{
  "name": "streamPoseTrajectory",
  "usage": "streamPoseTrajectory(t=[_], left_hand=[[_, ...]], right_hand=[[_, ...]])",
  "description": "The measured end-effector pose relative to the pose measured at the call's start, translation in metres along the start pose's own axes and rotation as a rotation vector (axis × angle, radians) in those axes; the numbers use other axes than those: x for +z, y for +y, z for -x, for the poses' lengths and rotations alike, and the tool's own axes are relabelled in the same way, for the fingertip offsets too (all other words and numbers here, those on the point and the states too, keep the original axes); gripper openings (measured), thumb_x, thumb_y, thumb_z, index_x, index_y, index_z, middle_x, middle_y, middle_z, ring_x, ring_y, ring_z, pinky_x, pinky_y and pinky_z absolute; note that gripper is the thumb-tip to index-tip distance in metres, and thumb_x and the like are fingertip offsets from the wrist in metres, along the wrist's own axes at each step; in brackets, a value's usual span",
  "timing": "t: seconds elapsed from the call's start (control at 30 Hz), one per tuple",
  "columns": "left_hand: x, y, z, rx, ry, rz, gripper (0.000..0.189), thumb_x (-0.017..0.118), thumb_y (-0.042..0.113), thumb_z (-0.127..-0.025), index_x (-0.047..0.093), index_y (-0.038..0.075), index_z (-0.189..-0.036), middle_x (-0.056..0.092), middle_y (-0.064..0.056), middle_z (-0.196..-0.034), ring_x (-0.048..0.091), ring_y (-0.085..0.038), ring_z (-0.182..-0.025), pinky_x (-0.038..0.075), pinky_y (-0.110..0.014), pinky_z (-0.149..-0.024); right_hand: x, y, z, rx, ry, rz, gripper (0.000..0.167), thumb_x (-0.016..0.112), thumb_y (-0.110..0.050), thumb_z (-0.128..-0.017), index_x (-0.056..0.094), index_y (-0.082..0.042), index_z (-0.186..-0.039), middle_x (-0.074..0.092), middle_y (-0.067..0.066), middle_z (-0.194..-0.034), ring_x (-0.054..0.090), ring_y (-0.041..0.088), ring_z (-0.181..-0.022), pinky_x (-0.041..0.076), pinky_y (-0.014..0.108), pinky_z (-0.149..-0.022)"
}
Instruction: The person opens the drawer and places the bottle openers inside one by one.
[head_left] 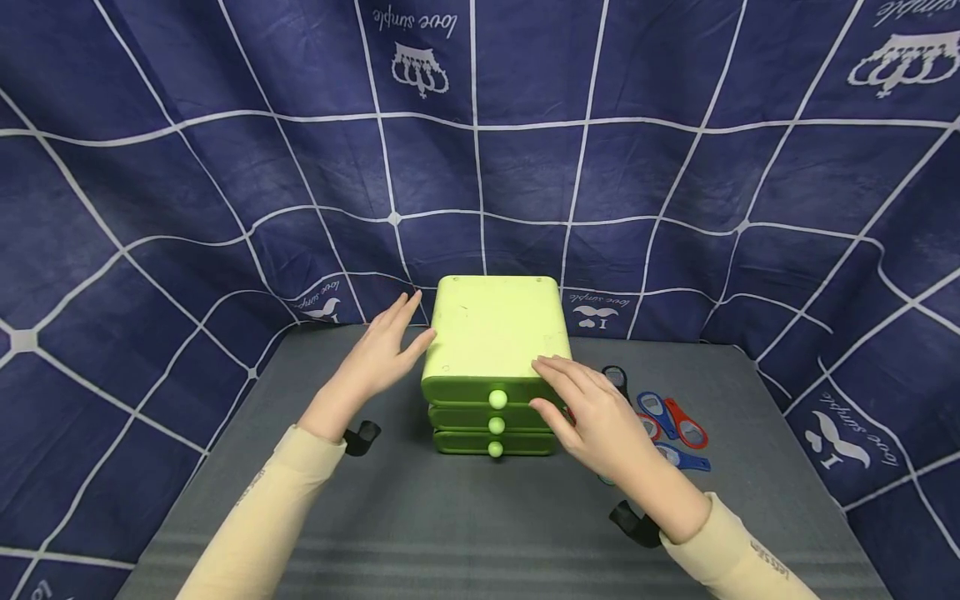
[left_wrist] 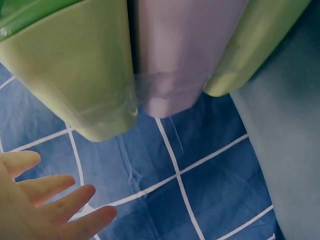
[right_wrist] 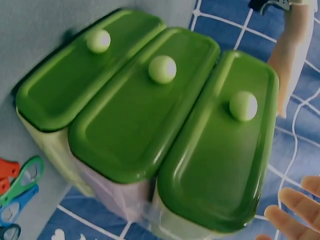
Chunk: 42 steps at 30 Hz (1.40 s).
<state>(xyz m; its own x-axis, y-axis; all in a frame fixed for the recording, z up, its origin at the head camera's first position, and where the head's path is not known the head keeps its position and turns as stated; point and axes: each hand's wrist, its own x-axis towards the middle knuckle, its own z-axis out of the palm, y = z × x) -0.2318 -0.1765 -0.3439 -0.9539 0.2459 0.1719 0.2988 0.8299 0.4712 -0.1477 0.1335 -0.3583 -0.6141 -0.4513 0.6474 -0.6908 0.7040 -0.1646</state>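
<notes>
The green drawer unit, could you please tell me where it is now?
In the head view, the green drawer unit stands near the middle, between the left hand and right hand, before the blue cloth.

I extend both arms forward from the bottom of the head view, converging toward its centre. The left forearm carries a cream fabric left sleeve (head_left: pixel 273 504) with dark lettering; the right carries a matching cream fabric right sleeve (head_left: pixel 723 542). I register a black left wrist band (head_left: pixel 363 437) and a black right wrist band (head_left: pixel 636 525). The bare left hand (head_left: pixel 381 352) points forward and inward, fingers straight, thumb spread. The bare right hand (head_left: pixel 596 412) sits lower, angled forward and leftward, fingers extended, thumb apart. In the left wrist view, four left fingers (left_wrist: pixel 65 207) show slight separation.
</notes>
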Motion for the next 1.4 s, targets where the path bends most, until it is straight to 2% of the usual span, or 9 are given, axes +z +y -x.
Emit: streamPoseTrajectory(t=[0.23,0.33,0.47,0.63,0.7,0.8,0.93,1.17,1.4], left_hand=[[0.009,0.002,-0.001,0.005,-0.032,0.072,0.071,0.046,0.048,-0.102,0.018,0.015,-0.159,0.022,-0.02,-0.161,0.024,-0.041,-0.147,0.024,-0.06,-0.117],[0.012,0.003,-0.002,-0.016,-0.057,0.111,0.073,0.046,0.05,-0.102,0.017,0.017,-0.16,0.026,-0.019,-0.16,0.036,-0.038,-0.142,0.033,-0.059,-0.113],[0.015,0.003,-0.003,-0.05,-0.096,0.182,0.075,0.046,0.053,-0.101,0.015,0.019,-0.16,0.033,-0.019,-0.154,0.056,-0.034,-0.124,0.046,-0.054,-0.101],[0.018,0.003,-0.004,-0.07,-0.132,0.231,0.078,0.046,0.055,-0.1,0.013,0.018,-0.16,0.033,-0.019,-0.155,0.064,-0.033,-0.114,0.049,-0.05,-0.097],[0.02,0.003,-0.004,-0.075,-0.143,0.243,0.08,0.046,0.057,-0.1,0.011,0.018,-0.16,0.028,-0.018,-0.159,0.06,-0.035,-0.122,0.045,-0.052,-0.103],[0.023,0.001,-0.004,-0.087,-0.159,0.267,0.082,0.045,0.058,-0.099,0.008,0.019,-0.161,0.023,-0.016,-0.162,0.043,-0.037,-0.139,0.034,-0.056,-0.113],[0.026,0.0,-0.004,-0.109,-0.174,0.315,0.081,0.044,0.059,-0.099,0.004,0.023,-0.161,0.02,-0.014,-0.164,0.023,-0.034,-0.149,0.026,-0.058,-0.117],[0.028,0.001,-0.003,-0.152,-0.199,0.382,0.081,0.043,0.059,-0.099,0.0,0.028,-0.16,0.014,-0.011,-0.166,0.018,-0.034,-0.151,0.023,-0.059,-0.118],[0.026,0.005,-0.003,-0.195,-0.213,0.419,0.08,0.043,0.06,-0.099,-0.002,0.032,-0.159,0.009,-0.008,-0.167,0.016,-0.035,-0.151,0.022,-0.059,-0.118]], right_hand=[[0.01,-0.01,0.005,-0.006,0.032,-0.008,0.037,0.069,-0.031,-0.093,0.068,-0.009,-0.123,0.068,0.006,-0.12,0.063,0.024,-0.109,0.053,0.044,-0.091],[0.014,-0.014,0.006,0.015,0.057,-0.017,0.034,0.071,-0.027,-0.091,0.07,-0.008,-0.12,0.07,0.006,-0.115,0.063,0.024,-0.106,0.053,0.043,-0.088],[0.021,-0.02,0.008,0.082,0.039,-0.067,0.032,0.073,-0.024,-0.09,0.07,-0.01,-0.118,0.07,0.003,-0.112,0.065,0.02,-0.103,0.057,0.037,-0.082],[0.032,-0.025,0.011,0.212,-0.012,-0.162,0.03,0.075,-0.021,-0.089,0.071,-0.012,-0.118,0.071,-0.001,-0.107,0.065,0.014,-0.094,0.056,0.03,-0.071],[0.037,-0.026,0.012,0.278,-0.044,-0.222,0.028,0.075,-0.02,-0.089,0.072,-0.012,-0.116,0.071,-0.002,-0.103,0.065,0.01,-0.089,0.056,0.028,-0.07],[0.045,-0.029,0.013,0.4,-0.097,-0.319,0.023,0.072,-0.021,-0.091,0.073,-0.015,-0.113,0.07,-0.006,-0.097,0.065,0.006,-0.082,0.056,0.024,-0.068],[0.055,-0.03,0.014,0.551,-0.133,-0.416,0.015,0.07,-0.023,-0.093,0.074,-0.017,-0.107,0.071,-0.008,-0.091,0.066,0.006,-0.08,0.054,0.021,-0.067],[0.069,-0.031,0.011,0.759,-0.202,-0.703,0.028,0.063,-0.029,-0.098,0.069,-0.007,-0.114,0.075,0.006,-0.091,0.072,0.022,-0.077,0.056,0.025,-0.061],[0.075,-0.032,0.001,0.963,-0.23,-0.997,0.048,0.052,-0.044,-0.101,0.065,-0.002,-0.119,0.075,0.008,-0.093,0.07,0.017,-0.075,0.057,0.028,-0.066]])
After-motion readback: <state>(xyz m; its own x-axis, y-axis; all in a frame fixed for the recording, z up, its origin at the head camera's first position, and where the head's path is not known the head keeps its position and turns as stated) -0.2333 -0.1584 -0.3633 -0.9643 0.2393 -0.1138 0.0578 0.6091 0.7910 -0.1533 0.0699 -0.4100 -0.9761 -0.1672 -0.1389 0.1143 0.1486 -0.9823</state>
